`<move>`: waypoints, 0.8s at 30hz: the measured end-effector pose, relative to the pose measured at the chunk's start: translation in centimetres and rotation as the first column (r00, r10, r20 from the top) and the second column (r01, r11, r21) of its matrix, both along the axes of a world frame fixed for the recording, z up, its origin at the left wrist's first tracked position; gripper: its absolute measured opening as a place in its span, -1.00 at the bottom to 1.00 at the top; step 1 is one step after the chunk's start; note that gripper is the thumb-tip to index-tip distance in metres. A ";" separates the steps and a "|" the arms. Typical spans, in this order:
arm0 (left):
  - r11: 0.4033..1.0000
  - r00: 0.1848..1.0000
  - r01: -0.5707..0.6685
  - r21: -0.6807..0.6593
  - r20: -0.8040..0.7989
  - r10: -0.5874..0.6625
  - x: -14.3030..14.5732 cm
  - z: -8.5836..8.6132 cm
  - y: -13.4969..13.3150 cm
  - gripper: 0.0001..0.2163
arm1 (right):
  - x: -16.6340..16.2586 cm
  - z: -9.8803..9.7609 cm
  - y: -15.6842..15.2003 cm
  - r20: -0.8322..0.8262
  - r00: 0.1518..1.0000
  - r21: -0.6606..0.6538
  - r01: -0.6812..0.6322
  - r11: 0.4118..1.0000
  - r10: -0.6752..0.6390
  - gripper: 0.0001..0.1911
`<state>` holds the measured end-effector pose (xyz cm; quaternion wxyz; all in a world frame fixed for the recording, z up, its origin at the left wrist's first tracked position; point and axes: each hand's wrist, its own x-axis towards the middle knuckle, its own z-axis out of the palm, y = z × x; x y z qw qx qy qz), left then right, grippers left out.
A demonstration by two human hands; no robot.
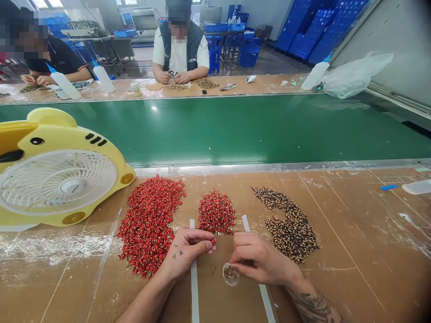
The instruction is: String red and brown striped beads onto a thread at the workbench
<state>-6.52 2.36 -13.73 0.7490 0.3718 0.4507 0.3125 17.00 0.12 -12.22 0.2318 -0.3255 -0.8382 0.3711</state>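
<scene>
My left hand [190, 249] pinches a small red piece [213, 241] between thumb and fingertips. Over the rim of a small clear round dish [230, 274], my right hand [261, 258] has its thumb and fingers closed together; whatever they hold is hidden or too small to name. The dish sits on a brown board [220, 305] between two white tape strips. Just beyond my hands lies a small heap of red pieces with pale tips [217, 211]. A larger red heap [148, 220] spreads left of my left hand, and a curved pile of black-and-tan pieces [292, 224] lies beyond my right hand.
A yellow animal-shaped fan [72, 186] stands at the left. Beyond the cardboard-covered table runs a green conveyor belt [235, 130]. Across it, two people work at a bench with glue bottles [316, 74] and a plastic bag [355, 76]. A blue-capped bottle [417, 187] lies at the right.
</scene>
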 end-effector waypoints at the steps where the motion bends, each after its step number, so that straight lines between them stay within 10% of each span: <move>1: 1.000 1.000 0.002 -0.004 0.007 -0.002 0.0 0.0 -0.1 -0.77 | 0.0 0.1 0.0 0.002 1.000 0.001 0.002 1.000 -0.002 -0.76; 7: 1.000 1.000 -0.026 0.003 0.008 0.026 0.5 0.1 -0.4 -0.85 | 0.7 0.3 -0.1 -0.046 0.999 -0.108 0.013 0.994 -0.018 -0.81; 15: 1.000 0.999 -0.004 0.005 -0.039 0.004 1.4 0.5 -0.7 -0.90 | 1.0 -0.4 -0.6 -0.410 0.806 -0.165 0.394 0.904 -0.426 -0.83; 24: 0.999 0.999 0.039 0.013 -0.038 -0.038 1.4 0.9 -0.7 -0.88 | 0.3 -0.6 -0.4 -0.347 0.844 -0.115 0.394 0.912 -0.409 -0.84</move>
